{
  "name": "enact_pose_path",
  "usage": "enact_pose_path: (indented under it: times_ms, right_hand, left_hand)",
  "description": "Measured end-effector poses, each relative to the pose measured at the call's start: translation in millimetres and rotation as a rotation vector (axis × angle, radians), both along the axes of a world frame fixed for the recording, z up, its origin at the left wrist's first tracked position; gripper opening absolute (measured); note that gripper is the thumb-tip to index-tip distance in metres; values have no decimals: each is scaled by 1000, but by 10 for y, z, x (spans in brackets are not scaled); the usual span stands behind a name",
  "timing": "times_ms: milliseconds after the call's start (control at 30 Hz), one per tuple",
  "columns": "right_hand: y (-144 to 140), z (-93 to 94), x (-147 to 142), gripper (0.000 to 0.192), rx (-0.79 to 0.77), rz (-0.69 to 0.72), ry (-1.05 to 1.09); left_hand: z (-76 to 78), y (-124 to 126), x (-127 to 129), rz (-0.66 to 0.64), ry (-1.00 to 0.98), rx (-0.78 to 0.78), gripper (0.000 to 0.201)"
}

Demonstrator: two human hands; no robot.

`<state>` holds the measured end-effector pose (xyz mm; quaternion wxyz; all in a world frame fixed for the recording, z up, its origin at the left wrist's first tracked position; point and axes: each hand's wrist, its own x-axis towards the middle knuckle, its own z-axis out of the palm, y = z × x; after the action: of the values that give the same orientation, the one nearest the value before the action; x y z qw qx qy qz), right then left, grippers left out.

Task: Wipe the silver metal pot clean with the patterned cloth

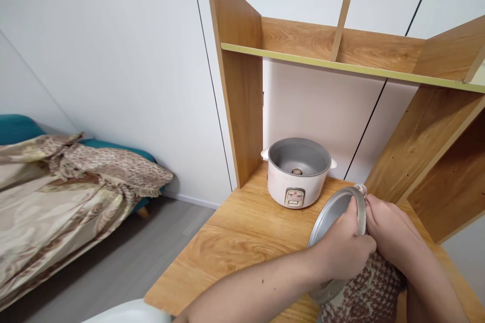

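My left hand (346, 247) is closed round the rim of a round silver metal pot (335, 210), tilted on its side low at the right. The thumb lies along the rim. My right hand (390, 227) is closed on a brown-and-cream patterned cloth (364, 292), pressing it against the outer side of the rim; part of the cloth hangs below both hands. Behind them, a white rice cooker (278, 181) stands upright without a lid, its grey inside and heating plate showing. My arms and the cloth hide much of the pot.
The rice cooker stands on a wooden desk (220, 237) under a wooden shelf (303, 58) with upright side panels. A white rounded edge (129, 313) shows at the bottom. At left, a teal sofa (140, 152) carries a patterned cover (49, 217).
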<state>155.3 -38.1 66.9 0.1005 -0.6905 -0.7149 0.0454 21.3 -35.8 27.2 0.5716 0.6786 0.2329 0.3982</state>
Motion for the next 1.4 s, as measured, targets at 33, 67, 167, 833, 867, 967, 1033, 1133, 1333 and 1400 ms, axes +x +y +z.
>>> enact_pose_path:
  times_ms: [33, 67, 167, 833, 867, 967, 1033, 1133, 1333, 1400]
  right_hand:
    - [-32, -7, -6, 30, 7, 17, -10]
    - [-61, -13, -10, 27, 18, 32, -14]
    - [-111, -21, -15, 24, 52, 57, -1]
    - [-21, -33, -1, 26, 28, 1, -76]
    - [-32, -34, -4, 24, 35, 13, -87]
    - [-14, -22, -13, 30, 36, 9, -35]
    - [35, -8, -13, 39, 34, -22, 25]
    - [104, 9, -6, 42, 29, -59, 65]
    - [15, 0, 9, 33, 8, -19, -8]
    - [-46, -22, 15, 21, 21, 42, -65]
  left_hand:
    - [-8, 4, 1, 5, -5, -7, 61]
    - [-13, 8, 2, 7, -9, -8, 61]
    - [-11, 12, 4, 4, -23, 13, 59]
    - [16, -10, 12, 5, -41, 20, 64]
    - [22, -5, 10, 6, -46, 22, 64]
    - [46, 8, 3, 9, -45, 50, 64]
    - [54, 11, 2, 10, -47, 75, 66]
    - [49, 6, 7, 6, -60, 84, 66]
    - [10, -2, 2, -8, -1, 47, 59]
    - [1, -1, -1, -18, 1, 34, 57]
